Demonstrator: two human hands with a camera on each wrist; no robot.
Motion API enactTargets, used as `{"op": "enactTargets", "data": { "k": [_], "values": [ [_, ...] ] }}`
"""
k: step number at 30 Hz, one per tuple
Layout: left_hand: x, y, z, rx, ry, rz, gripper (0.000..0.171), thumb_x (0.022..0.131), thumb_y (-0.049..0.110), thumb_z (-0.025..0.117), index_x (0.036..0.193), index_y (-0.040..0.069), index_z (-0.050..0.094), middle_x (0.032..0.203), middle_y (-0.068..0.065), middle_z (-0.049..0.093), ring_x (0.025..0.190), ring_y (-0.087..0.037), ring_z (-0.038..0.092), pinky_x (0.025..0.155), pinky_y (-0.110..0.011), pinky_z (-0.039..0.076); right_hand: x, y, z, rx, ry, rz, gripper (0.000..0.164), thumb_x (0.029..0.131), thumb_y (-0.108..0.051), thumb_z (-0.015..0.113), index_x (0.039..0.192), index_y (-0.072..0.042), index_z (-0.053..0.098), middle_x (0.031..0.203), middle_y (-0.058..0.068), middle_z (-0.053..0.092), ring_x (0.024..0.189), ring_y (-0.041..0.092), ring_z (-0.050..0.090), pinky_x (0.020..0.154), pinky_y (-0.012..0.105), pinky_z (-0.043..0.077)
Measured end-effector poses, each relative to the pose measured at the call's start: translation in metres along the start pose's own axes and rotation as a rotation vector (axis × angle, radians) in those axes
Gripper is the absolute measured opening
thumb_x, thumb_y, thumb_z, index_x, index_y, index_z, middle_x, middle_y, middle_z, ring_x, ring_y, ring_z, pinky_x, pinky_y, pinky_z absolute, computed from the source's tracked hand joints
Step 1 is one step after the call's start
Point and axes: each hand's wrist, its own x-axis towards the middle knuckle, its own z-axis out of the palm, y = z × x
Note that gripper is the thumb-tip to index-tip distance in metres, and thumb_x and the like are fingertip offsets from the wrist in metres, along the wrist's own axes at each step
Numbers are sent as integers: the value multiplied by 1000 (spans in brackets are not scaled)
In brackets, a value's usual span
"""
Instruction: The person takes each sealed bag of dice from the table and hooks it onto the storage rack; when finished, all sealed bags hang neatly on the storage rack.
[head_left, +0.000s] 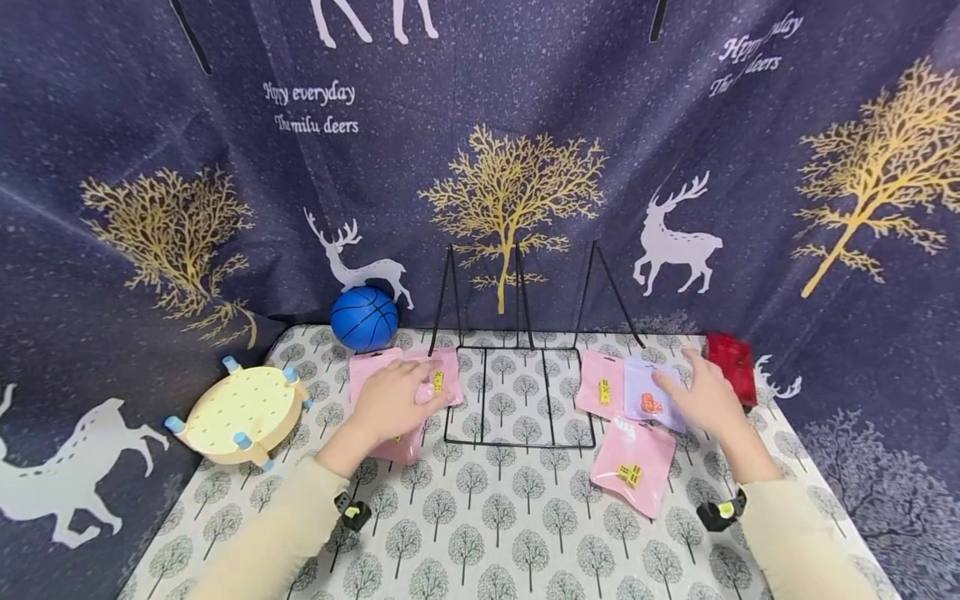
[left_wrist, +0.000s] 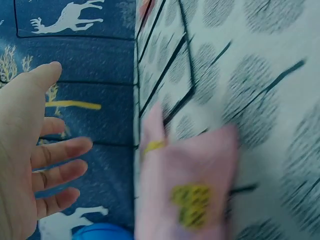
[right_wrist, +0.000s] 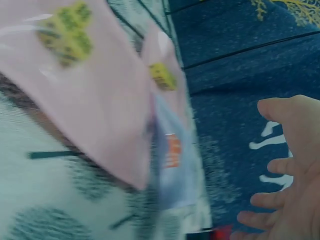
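My left hand (head_left: 393, 398) hovers above several small pink bags on the left, its fingers loosely spread and holding nothing. Yellow dice show in one pink bag (head_left: 450, 367) beside its fingertips; the hand partly hides the others. In the left wrist view a pink bag (left_wrist: 187, 170) with yellow dice lies below the palm. Over on the right, my right hand (head_left: 705, 396) is spread near a lilac bag (head_left: 637, 379) with orange dice, gripping nothing. Left of that lies a pink bag (head_left: 592, 367), and nearer me another pink bag (head_left: 645, 446), both with yellow dice.
Between the hands stands a black wire rack (head_left: 517, 445). A blue basketball (head_left: 364, 319) sits at the back left, near a cream perforated round piece (head_left: 243, 408) with blue-tipped legs. A red item (head_left: 731, 367) lies at the right edge. Patterned cloth (head_left: 502, 108) hangs behind.
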Motion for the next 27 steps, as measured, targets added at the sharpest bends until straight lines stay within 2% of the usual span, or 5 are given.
{"op": "enactTargets", "data": {
  "k": [2, 5, 15, 21, 27],
  "values": [
    [-5, 4, 11, -39, 8, 16, 68, 85, 69, 48, 134, 23, 55, 92, 10, 66, 82, -14, 61, 70, -36, 51, -4, 5, 9, 17, -13, 30, 92, 88, -65, 47, 147, 1, 23, 139, 39, 30, 119, 61, 32, 89, 72, 30],
    [-12, 9, 28, -100, -17, 64, 64, 86, 69, 48, 131, 24, 57, 71, 19, 54, 60, -3, 49, 52, -24, 42, -8, 11, 22, 24, -20, 64, 91, 88, -66, 47, 147, 0, 24, 138, 40, 31, 117, 61, 35, 86, 72, 31],
    [-23, 15, 59, -159, -122, 263, 45, 87, 55, 60, 121, 26, 64, 69, 23, 49, 60, 2, 46, 59, -23, 43, -14, 14, 49, -6, 41, 122, 89, 86, -62, 55, 146, -1, 28, 135, 40, 32, 113, 64, 37, 84, 72, 32],
    [-24, 16, 69, -163, -154, 261, 42, 87, 55, 61, 120, 29, 65, 66, 23, 47, 58, 3, 45, 55, -21, 40, -12, 13, 59, -26, 36, 145, 85, 87, -57, 56, 143, 3, 31, 137, 41, 29, 116, 62, 34, 87, 71, 32],
    [-23, 16, 82, -198, -136, 246, 37, 86, 51, 64, 115, 28, 67, 61, 21, 46, 53, 1, 43, 48, -22, 37, -6, 16, 61, -27, 31, 172, 91, 82, -58, 63, 142, 3, 32, 134, 40, 34, 115, 61, 35, 84, 70, 34]
  ]
}}
